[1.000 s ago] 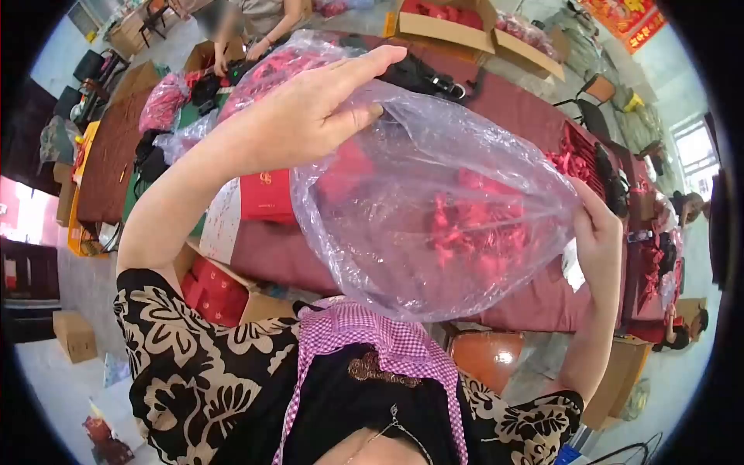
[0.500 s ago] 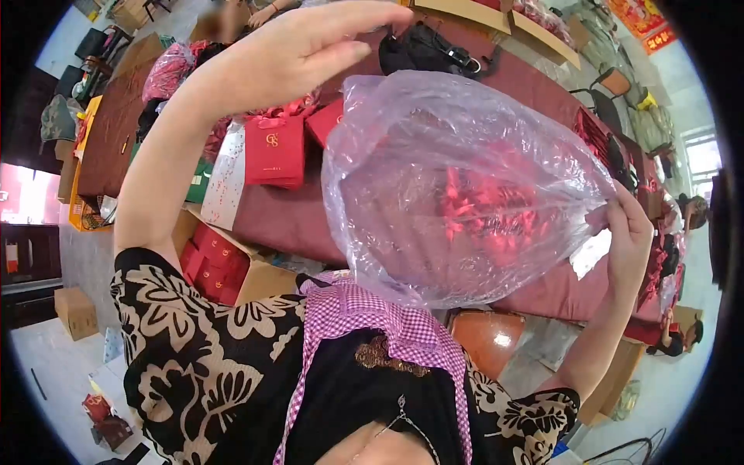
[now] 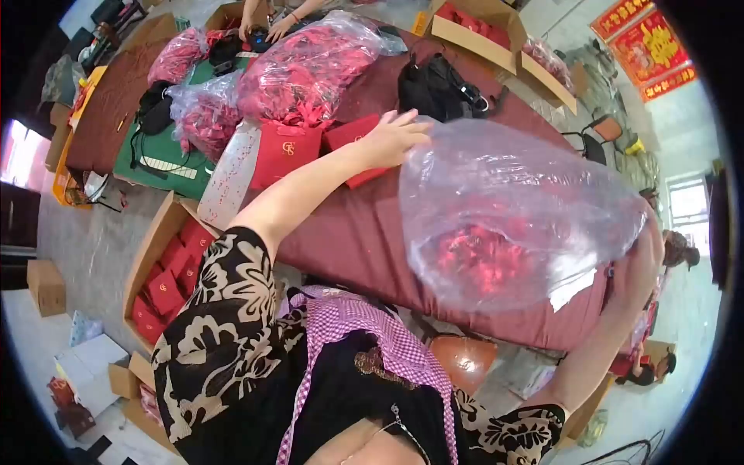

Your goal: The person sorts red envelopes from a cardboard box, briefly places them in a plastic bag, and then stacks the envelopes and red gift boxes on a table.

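Observation:
A large clear plastic bag (image 3: 527, 163) is spread wide in front of me, over the maroon-covered table. Shiny red ribbon-like pieces (image 3: 480, 260) show through its film. My left hand (image 3: 395, 139) is at the bag's left rim, palm down, with its fingers apart and fingertips right at the plastic. On the far right, my right hand (image 3: 649, 232) grips the bag's edge, partly blurred behind the film. Close to my left hand lie red paper gift bags (image 3: 287, 151) with gold lettering. A white paper piece (image 3: 572, 291) shows beneath the bag's right side.
Filled plastic bags of red items (image 3: 310, 70) lie at the back left, near another person's hands (image 3: 267, 29). A black bag (image 3: 442, 85) sits behind my plastic bag. Open cartons stand at the back (image 3: 473, 35) and lower left (image 3: 167, 271). An orange chair (image 3: 463, 360) stands below the table edge.
My left hand has come down and right, from raised above the table to the bag's rim. The plastic bag and my right hand have shifted right and lower in view.

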`<action>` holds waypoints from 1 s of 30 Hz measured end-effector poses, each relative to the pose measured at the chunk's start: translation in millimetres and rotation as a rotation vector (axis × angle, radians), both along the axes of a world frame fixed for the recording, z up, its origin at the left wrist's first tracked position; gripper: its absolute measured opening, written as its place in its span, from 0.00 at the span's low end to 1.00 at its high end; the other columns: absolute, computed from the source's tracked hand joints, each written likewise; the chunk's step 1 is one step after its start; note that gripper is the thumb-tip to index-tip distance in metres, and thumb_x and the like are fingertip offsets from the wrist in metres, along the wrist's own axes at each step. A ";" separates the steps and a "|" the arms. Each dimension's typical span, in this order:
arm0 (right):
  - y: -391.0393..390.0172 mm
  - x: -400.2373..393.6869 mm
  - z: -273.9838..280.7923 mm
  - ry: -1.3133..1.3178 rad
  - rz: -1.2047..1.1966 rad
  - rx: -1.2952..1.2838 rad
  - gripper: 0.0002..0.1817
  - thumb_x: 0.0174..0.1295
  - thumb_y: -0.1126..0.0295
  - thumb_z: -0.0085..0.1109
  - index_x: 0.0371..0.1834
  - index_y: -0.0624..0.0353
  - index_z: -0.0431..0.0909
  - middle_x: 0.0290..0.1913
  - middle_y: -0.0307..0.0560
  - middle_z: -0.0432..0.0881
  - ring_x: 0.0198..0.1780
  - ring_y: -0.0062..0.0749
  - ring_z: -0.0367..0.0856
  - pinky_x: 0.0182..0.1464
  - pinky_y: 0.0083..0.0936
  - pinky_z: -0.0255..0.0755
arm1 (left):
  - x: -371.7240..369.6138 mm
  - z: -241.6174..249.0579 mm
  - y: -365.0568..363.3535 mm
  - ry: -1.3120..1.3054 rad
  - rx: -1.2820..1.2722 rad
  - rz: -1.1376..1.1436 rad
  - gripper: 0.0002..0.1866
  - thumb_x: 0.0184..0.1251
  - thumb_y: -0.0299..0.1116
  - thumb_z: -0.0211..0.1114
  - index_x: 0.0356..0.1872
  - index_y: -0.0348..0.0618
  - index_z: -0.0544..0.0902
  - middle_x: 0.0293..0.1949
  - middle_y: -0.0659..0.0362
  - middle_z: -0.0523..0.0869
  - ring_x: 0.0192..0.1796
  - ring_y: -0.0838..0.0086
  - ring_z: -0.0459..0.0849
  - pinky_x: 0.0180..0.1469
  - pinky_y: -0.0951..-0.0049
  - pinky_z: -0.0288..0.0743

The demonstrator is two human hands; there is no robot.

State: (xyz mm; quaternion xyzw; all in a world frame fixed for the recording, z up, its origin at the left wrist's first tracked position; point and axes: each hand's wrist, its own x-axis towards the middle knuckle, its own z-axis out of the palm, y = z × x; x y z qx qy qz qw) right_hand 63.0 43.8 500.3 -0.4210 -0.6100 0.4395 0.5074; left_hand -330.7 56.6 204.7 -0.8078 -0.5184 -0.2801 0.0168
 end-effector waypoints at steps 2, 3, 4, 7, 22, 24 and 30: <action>9.7 28.5 18.0 -0.039 0.005 0.040 0.20 0.64 0.72 0.49 0.59 0.68 0.69 0.56 0.51 0.74 0.54 0.33 0.75 0.54 0.28 0.71 | 2.5 13.2 30.0 -0.137 -0.046 -0.027 0.13 0.61 0.35 0.57 0.46 0.51 0.80 0.53 0.60 0.81 0.63 0.55 0.72 0.58 0.45 0.64; 4.7 27.6 28.2 -0.012 -0.016 0.066 0.20 0.64 0.72 0.48 0.58 0.69 0.69 0.53 0.51 0.76 0.52 0.33 0.76 0.53 0.28 0.72 | -7.9 14.0 51.2 -0.305 0.042 -0.081 0.10 0.63 0.35 0.55 0.42 0.48 0.80 0.45 0.56 0.84 0.55 0.57 0.79 0.52 0.55 0.72; 0.6 28.3 35.7 0.013 -0.034 0.092 0.20 0.64 0.73 0.48 0.58 0.69 0.69 0.51 0.51 0.77 0.50 0.33 0.77 0.51 0.27 0.72 | -11.3 55.1 39.7 -0.489 -0.101 0.017 0.09 0.63 0.35 0.55 0.35 0.43 0.81 0.37 0.52 0.84 0.44 0.57 0.83 0.43 0.62 0.75; 24.7 106.8 19.3 -0.111 0.130 0.132 0.14 0.63 0.72 0.50 0.48 0.68 0.74 0.47 0.49 0.78 0.45 0.33 0.78 0.47 0.30 0.74 | -49.7 102.5 53.5 -0.539 0.005 0.025 0.13 0.68 0.33 0.51 0.38 0.34 0.81 0.33 0.49 0.85 0.37 0.70 0.83 0.40 0.67 0.74; 114.6 -87.5 -78.4 -0.248 0.570 0.128 0.26 0.60 0.76 0.54 0.64 0.66 0.66 0.62 0.52 0.72 0.61 0.34 0.72 0.61 0.27 0.65 | -33.5 216.4 -97.6 0.020 0.096 -0.013 0.15 0.63 0.30 0.58 0.51 0.48 0.79 0.44 0.57 0.82 0.52 0.66 0.78 0.59 0.63 0.65; 140.1 -109.8 -126.4 -0.153 0.540 -0.044 0.29 0.62 0.71 0.57 0.66 0.67 0.61 0.63 0.55 0.70 0.62 0.36 0.70 0.61 0.27 0.64 | -22.9 196.3 -136.1 0.106 0.115 0.056 0.17 0.58 0.30 0.62 0.51 0.48 0.79 0.46 0.58 0.80 0.53 0.66 0.76 0.60 0.62 0.63; 113.7 -167.6 -308.4 0.092 0.941 -0.999 0.36 0.64 0.40 0.46 0.62 0.62 0.66 0.52 0.57 0.77 0.51 0.45 0.78 0.53 0.42 0.72 | -15.1 160.1 -243.2 0.160 0.044 0.304 0.18 0.57 0.31 0.64 0.51 0.48 0.79 0.52 0.60 0.80 0.58 0.64 0.75 0.61 0.61 0.63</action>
